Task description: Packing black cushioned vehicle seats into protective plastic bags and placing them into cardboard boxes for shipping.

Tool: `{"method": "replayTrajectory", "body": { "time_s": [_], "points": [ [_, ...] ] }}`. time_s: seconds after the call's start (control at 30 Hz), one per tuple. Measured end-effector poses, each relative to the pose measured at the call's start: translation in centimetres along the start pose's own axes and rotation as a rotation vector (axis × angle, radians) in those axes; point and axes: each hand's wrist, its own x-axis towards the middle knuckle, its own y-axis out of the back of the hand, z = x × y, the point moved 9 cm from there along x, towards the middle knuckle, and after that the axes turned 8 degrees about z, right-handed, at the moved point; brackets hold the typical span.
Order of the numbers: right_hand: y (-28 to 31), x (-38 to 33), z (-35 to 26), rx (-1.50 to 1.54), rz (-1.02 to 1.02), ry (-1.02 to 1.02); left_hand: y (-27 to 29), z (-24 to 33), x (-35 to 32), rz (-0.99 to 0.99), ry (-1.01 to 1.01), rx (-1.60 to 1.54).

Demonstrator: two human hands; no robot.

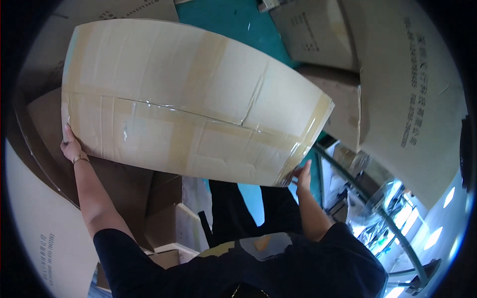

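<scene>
A large, long cardboard box [198,99] is held up in front of me, filling the upper middle of the view. Clear tape runs along its middle seam and in bands across it. My left hand [73,148] grips the lower left end, thumb up along the edge and the other fingers mostly hidden. At the lower right corner, my right hand [303,179] presses against the end, its thumb raised and the fingers partly out of sight under the box. The box is tilted, its right end lower than its left.
Below left is a big open carton [119,184] with brown inner walls. Large printed cartons [407,99] stand along the right, and another carton [313,35] lies at the top. Green floor [238,20] shows between them. A green metal rail [397,233] slants past a cluttered bench at lower right.
</scene>
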Motion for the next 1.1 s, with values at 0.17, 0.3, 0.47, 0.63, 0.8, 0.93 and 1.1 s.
{"method": "replayTrajectory", "body": {
  "time_s": [0.17,0.3,0.47,0.63,0.8,0.93,1.1],
  "points": [
    [-4.8,0.0,-3.8,0.522,0.147,-0.009,-0.8,-0.2,1.4,-0.080,0.071,0.045],
    [-3.6,2.1,-1.2,0.240,0.334,0.045,-1.3,-1.7,0.2,-0.297,0.343,-0.188],
    [-2.3,0.2,-3.5,0.059,0.386,-0.012,2.7,1.2,-1.0,-0.157,0.299,-0.290],
    [-1.1,3.5,-2.6,0.059,0.370,-0.021,6.1,4.3,-4.4,-0.161,0.283,-0.242],
    [1.1,6.8,-1.9,0.058,0.377,-0.008,9.9,9.3,-11.7,-0.115,0.163,-0.213],
    [2.1,9.7,-1.0,0.068,0.287,-0.038,15.2,12.6,-16.7,-0.067,0.152,-0.231],
    [3.3,14.7,0.4,0.137,0.183,0.029,20.5,16.3,-22.9,0.032,-0.029,-0.300]
  ]
}}
